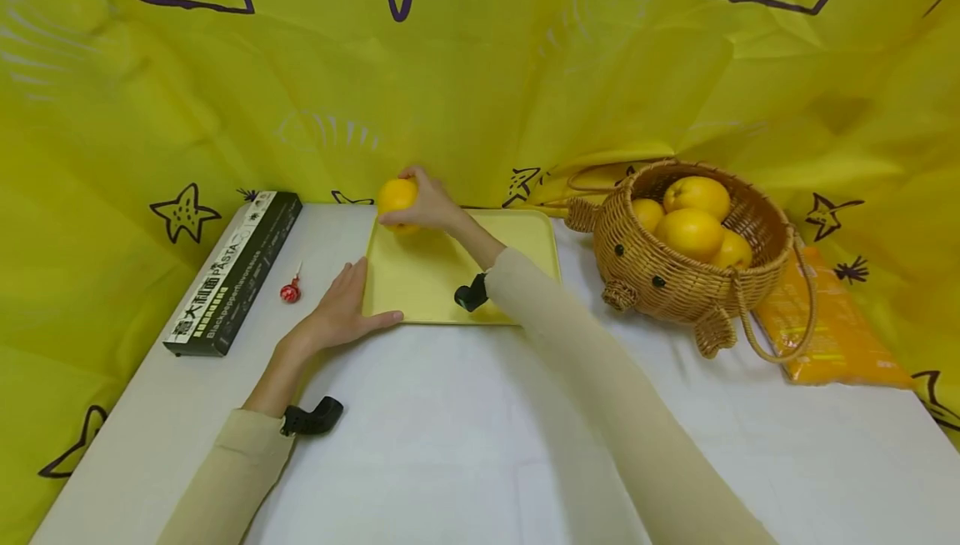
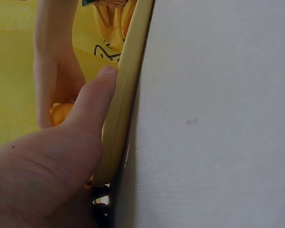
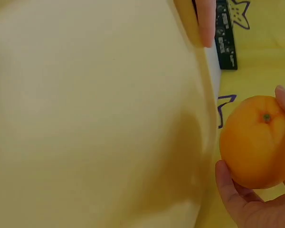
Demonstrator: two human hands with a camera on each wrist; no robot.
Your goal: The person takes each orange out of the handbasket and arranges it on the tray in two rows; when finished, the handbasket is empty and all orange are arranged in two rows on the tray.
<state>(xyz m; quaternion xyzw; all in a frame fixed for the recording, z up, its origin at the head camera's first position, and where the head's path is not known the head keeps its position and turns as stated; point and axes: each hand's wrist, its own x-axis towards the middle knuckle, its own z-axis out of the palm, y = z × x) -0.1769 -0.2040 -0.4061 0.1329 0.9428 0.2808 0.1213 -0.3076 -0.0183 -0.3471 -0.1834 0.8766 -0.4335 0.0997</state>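
Orange (image 1: 396,195) is in the right hand (image 1: 427,202), above the far left corner of the tray (image 1: 450,270). Thumb and fingers are spread around opposite sides of it, presumably because a round, smooth fruit needs support from more than one side. The shadow on the tray in the right wrist view suggests that the fruit is held clear of the surface.

The left hand (image 1: 345,307) grips nothing: its fingers lie fairly straight along the tray's left side and its thumb along the near rim, probably to keep the tray from sliding on the desk (image 1: 420,445). The basket (image 1: 637,262) stands mouth upward, its wall likely keeping the other oranges (image 1: 690,234) from rolling.

How many lie in it cannot be told, since the upper ones cover whatever is below. The basket also hides part of the packet (image 1: 832,328). The right sleeve (image 1: 570,328) and wrist camera (image 1: 472,292) cover some of the tray. In the left wrist view, the held fruit is mostly masked by the hands; in the right wrist view, the frame edge cuts off part of the holding hand.
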